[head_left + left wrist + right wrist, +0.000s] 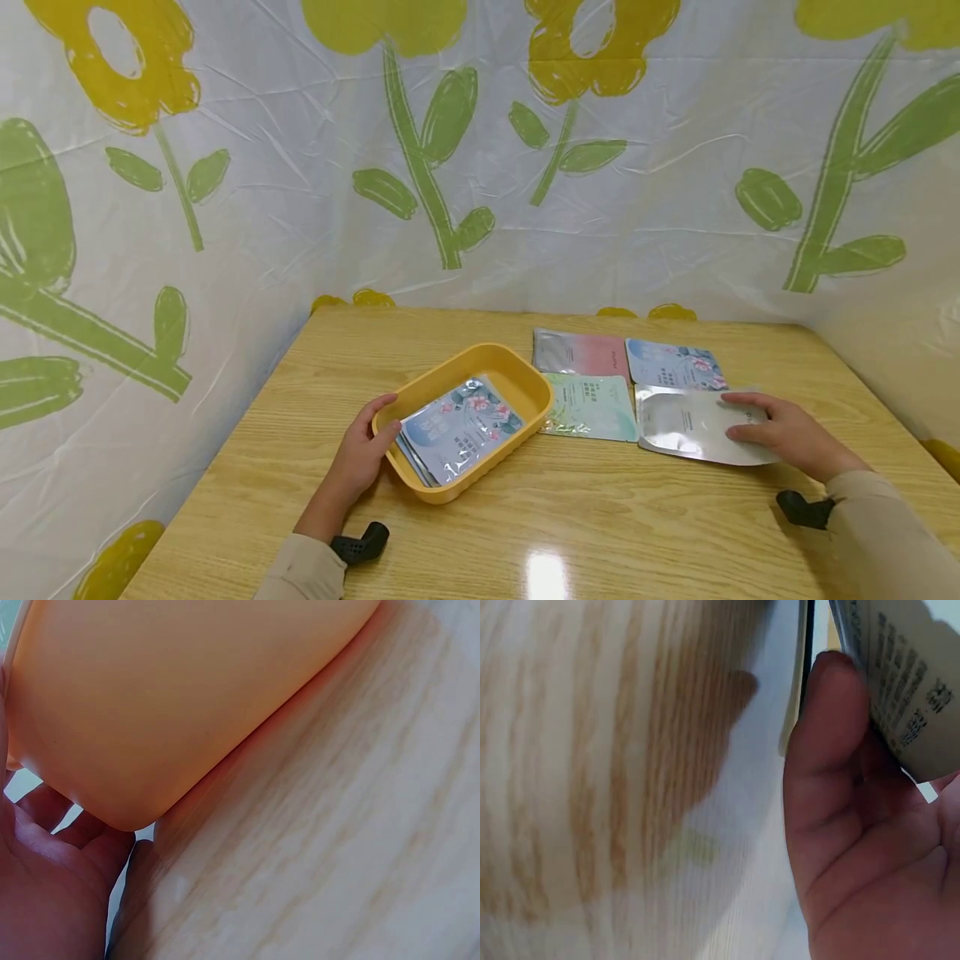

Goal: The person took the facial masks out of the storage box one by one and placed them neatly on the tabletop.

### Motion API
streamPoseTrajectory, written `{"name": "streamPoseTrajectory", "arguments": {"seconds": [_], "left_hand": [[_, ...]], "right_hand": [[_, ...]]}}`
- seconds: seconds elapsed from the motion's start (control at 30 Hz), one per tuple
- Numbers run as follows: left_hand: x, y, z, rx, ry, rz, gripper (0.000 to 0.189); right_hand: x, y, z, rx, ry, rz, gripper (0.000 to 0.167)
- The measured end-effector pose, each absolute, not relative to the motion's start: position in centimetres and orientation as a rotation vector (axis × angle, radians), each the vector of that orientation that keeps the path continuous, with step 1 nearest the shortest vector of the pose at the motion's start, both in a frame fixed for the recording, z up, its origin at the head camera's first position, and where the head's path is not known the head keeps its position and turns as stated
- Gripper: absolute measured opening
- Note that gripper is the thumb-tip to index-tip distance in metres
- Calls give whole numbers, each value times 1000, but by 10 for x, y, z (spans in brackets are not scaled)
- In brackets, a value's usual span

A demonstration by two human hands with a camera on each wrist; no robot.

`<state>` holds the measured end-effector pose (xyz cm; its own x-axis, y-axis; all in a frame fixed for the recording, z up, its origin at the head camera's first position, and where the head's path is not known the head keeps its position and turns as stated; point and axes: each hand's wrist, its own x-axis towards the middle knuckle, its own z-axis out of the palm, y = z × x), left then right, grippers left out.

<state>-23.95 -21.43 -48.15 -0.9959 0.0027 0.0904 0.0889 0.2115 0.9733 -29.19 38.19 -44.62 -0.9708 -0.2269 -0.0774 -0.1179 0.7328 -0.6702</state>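
While the left hand [358, 454] grips the left end of a yellow tray [517, 379], the right hand [787, 433] holds the right end of a silver packet [693, 425]. The left thumb goes over the rim, and the other fingers are outside the tray. So both hands are busy.

The silver packet is on the right side of the wooden surface [637, 533], and the right hand is much nearer to it. Its long way runs mostly from left to right, with the hand at the far right tip. What matters most, I think, is that the tray sits to the left of the silver packet, with a green packet [588, 408] between them. The tray is long too, but it slants, with its far end pointing up and to the right.

Behind the silver packet is a blue packet [675, 364], and a pink packet [581, 352] is behind the green packet. Inside the tray, 1 flowery packet [461, 429] lies on top, with more edges peeking out under it.
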Motion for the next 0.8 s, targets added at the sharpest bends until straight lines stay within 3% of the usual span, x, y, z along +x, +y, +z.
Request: {"name": "streamPoseTrajectory", "arguments": {"seconds": [0.8], "left_hand": [[-241, -216, -483, -95, -2388, -1929, 46]], "right_hand": [[-298, 370, -448, -223, 2898, -813, 66]]}}
